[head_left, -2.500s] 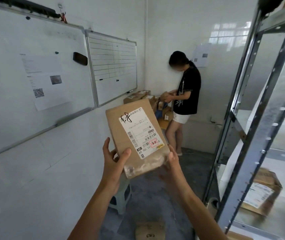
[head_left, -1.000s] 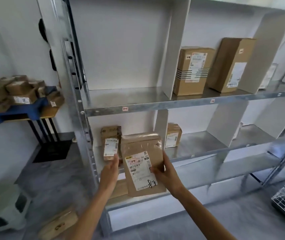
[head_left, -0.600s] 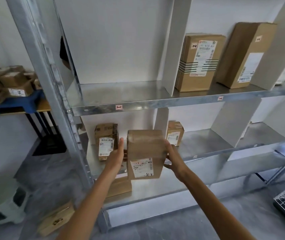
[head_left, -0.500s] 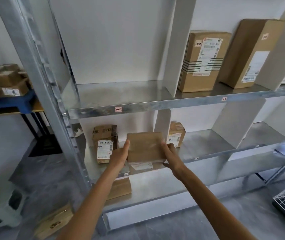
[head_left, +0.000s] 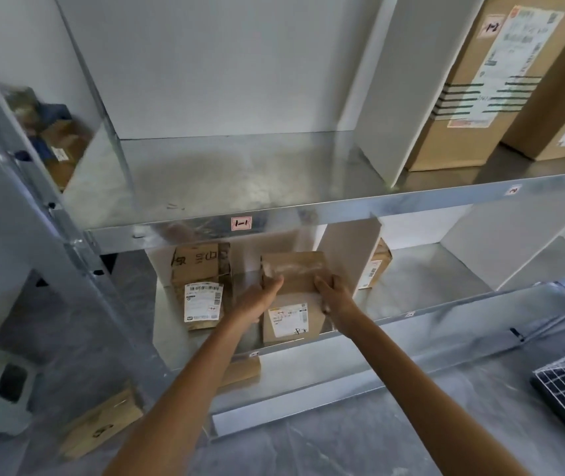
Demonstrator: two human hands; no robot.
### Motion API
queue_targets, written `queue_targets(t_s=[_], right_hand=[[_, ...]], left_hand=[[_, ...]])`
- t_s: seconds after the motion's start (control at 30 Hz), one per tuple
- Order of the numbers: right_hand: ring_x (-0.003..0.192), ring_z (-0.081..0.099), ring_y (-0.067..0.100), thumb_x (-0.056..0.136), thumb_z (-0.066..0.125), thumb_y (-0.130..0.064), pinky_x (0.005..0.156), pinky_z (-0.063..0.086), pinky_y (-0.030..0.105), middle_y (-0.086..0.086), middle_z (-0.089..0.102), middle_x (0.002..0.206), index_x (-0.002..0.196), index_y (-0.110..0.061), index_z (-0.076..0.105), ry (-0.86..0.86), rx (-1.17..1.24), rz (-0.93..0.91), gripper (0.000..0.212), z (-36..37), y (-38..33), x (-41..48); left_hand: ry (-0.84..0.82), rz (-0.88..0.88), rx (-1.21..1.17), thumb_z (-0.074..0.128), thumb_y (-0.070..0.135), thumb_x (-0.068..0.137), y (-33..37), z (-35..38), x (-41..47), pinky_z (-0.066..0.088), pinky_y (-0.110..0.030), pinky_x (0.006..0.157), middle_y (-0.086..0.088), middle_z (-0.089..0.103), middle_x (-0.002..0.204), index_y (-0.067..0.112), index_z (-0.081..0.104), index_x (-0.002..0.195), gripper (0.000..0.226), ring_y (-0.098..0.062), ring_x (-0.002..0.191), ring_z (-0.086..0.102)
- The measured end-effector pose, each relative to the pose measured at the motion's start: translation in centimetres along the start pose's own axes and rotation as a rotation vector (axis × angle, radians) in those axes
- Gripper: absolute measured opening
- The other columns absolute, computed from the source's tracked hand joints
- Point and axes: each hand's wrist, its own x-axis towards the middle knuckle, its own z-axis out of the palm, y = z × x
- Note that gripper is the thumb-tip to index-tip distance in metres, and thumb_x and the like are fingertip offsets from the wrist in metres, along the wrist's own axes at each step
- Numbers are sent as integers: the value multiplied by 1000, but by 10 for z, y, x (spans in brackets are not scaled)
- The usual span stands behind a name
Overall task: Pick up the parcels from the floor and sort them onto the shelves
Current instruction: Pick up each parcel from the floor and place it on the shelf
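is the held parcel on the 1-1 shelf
No, left hand and right hand hold the parcel on the shelf below the 1-1 tag.

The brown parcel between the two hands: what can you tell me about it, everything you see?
The brown parcel is a flat cardboard mailer with clear tape across its upper part and a white shipping label, pen-marked, low on its face. It sits on the metal shelf, bottom edge near the front lip, beside a white divider. The left hand holds its left edge, the right hand its right edge.
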Motion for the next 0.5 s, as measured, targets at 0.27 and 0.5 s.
queue_targets(t_s=[0.27, 0.5], right_hand=[[72, 49, 18, 93, 52, -37, 71, 43, 36, 2, 51, 82, 110, -15, 43, 96, -37, -82, 30, 27, -16, 43], [104, 58, 38, 94, 47, -45, 100, 42, 53, 18, 60, 104, 97, -17, 46, 130, 45, -75, 29, 39, -14, 57]], left_hand=[[45, -15, -68, 33, 73, 83, 14, -12, 50, 46, -33, 87, -4, 60, 107, 5, 42, 135, 85, -14, 89, 54], [139, -45, -169, 26, 76, 82, 20, -8, 65, 37, -23, 57, 4, 48, 76, -2, 40, 134, 94, -8, 67, 47]])
